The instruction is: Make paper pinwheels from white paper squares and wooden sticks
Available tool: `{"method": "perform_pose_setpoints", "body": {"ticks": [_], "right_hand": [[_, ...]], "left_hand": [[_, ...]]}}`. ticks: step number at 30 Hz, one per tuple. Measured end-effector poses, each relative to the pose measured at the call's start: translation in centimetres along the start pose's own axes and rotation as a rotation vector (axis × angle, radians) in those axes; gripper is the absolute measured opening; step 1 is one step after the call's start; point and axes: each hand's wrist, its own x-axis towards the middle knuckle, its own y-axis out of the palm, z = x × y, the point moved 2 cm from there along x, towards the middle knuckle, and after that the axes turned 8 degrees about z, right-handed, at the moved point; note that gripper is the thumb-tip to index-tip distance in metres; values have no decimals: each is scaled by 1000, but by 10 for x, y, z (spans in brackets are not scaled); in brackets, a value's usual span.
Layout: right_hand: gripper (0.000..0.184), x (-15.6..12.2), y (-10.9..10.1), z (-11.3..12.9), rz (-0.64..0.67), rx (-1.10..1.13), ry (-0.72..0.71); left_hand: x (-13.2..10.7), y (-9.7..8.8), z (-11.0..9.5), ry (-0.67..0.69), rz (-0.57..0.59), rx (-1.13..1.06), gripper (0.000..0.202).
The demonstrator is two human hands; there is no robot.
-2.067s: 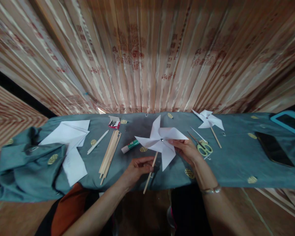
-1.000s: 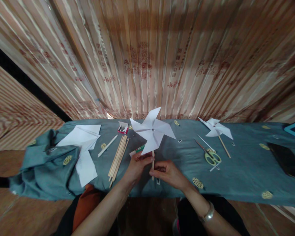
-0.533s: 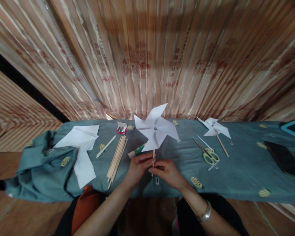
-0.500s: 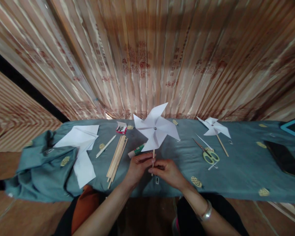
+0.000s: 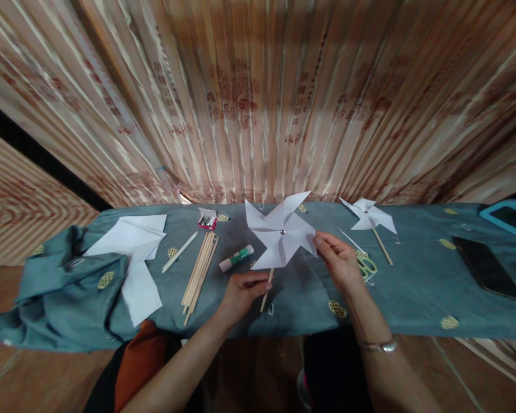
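A white paper pinwheel (image 5: 279,238) with a shiny pin at its centre is held up over the cloth in front of me. My left hand (image 5: 245,293) pinches its wooden stick just below the blades. At the right blade's tip is my right hand (image 5: 337,258), with thumb and fingertips closed on the paper. Left of the pinwheel lies a green and white glue stick (image 5: 237,258). Partly behind my right hand are green-handled scissors (image 5: 367,266). A second white pinwheel (image 5: 370,216) on a stick lies farther right.
Left of centre lie a bundle of wooden sticks (image 5: 200,275), a white pencil (image 5: 179,252) and a small red box of pins (image 5: 207,220). White paper sheets (image 5: 133,241) rest farther left on the teal cloth (image 5: 395,304). A black phone (image 5: 488,268) and a blue-framed device (image 5: 509,218) are at right.
My right hand has left the stick, moved right and up, and taken hold of a blade's tip. My left hand stays on the stick. The pinwheel has shifted slightly right.
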Motion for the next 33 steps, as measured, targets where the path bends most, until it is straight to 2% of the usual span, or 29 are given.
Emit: {"method": "perform_pose_setpoints", "body": {"ticks": [5, 15, 21, 25, 27, 29, 33], "right_hand": [[33, -4, 9, -6, 79, 24, 24], [37, -18, 42, -7, 262, -29, 73], [33, -27, 59, -8, 362, -50, 56], [25, -33, 66, -7, 476, -118, 21], [22, -34, 62, -5, 511, -200, 1], [22, -33, 50, -2, 469, -274, -25], [28, -20, 10, 2, 202, -247, -77]], "left_hand": [[3, -5, 2, 16, -33, 18, 24], [6, -8, -3, 39, -92, -25, 24], [5, -6, -5, 48, -28, -20, 22], [4, -4, -6, 55, -13, -39, 24], [3, -5, -5, 55, -15, -45, 25], [3, -6, -5, 44, -30, -41, 25], [2, -8, -4, 23, -68, -23, 22]]}}
